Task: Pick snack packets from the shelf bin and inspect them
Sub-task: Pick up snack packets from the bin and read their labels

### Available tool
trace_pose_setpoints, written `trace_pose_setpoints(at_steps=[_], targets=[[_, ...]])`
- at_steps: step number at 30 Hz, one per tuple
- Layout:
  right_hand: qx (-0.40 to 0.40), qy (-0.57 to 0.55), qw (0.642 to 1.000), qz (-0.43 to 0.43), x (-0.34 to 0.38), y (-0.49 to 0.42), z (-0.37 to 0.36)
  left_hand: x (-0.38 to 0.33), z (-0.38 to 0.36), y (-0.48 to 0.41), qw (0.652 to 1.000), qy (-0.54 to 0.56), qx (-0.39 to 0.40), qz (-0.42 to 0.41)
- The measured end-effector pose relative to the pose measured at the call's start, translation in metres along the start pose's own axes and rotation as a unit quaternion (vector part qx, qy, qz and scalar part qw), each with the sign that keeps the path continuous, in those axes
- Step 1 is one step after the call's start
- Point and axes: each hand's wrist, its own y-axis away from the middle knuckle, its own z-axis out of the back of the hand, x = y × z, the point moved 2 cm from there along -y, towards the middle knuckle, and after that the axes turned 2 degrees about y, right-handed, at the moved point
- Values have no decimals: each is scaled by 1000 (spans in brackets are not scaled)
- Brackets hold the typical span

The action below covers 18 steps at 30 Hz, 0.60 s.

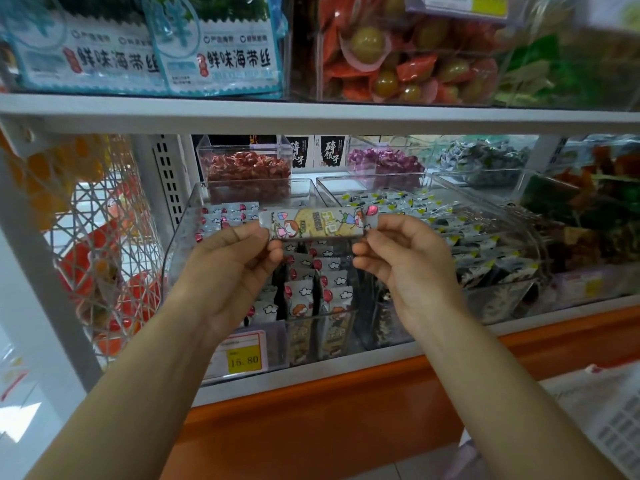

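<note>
On the head camera, the only view I have, one snack packet point(317, 224) is out of the bin and held up level in front of the shelf, just above the clear bin point(178, 244) it belongs to. My left hand point(230, 261) pinches the packet's left end between thumb and curled fingers, and my right hand point(403, 258) pinches the right end the same way. The packet is stretched flat between them with its printed cartoon face turned toward the camera. Neither hand touches the bin or anything else.

I judge the picking of this packet done and the inspection under way. The front is showing, and I cannot see the back or the end seals.

Below the hands, a row of matching packets point(313, 292) stands upright in the bin, reaching from its front wall back under the held one. That leaves plenty to pick and check. A yellow price tag point(242, 358) sits on the bin's front, low and left. The next bin to the right holds different packets with yellow corners point(485, 244), which I take to be outside this job.

I see no spot where inspected packets have been set aside, so I cannot say how many are already done.
</note>
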Motion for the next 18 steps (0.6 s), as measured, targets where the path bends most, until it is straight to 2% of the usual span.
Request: trace_pose_setpoints(at_steps=[6, 10, 14, 18], targets=[[-27, -4, 999, 16, 2, 0, 0, 2, -1, -1, 997, -68, 34, 8], [-18, -40, 999, -11, 2, 2, -2, 4, -2, 2, 987, -156, 36, -31], [-7, 23, 1000, 8, 0, 3, -2, 2, -2, 3, 980, -189, 41, -49], [-6, 37, 999, 10, -2, 1, -2, 4, -6, 5, 969, -231, 65, -53]])
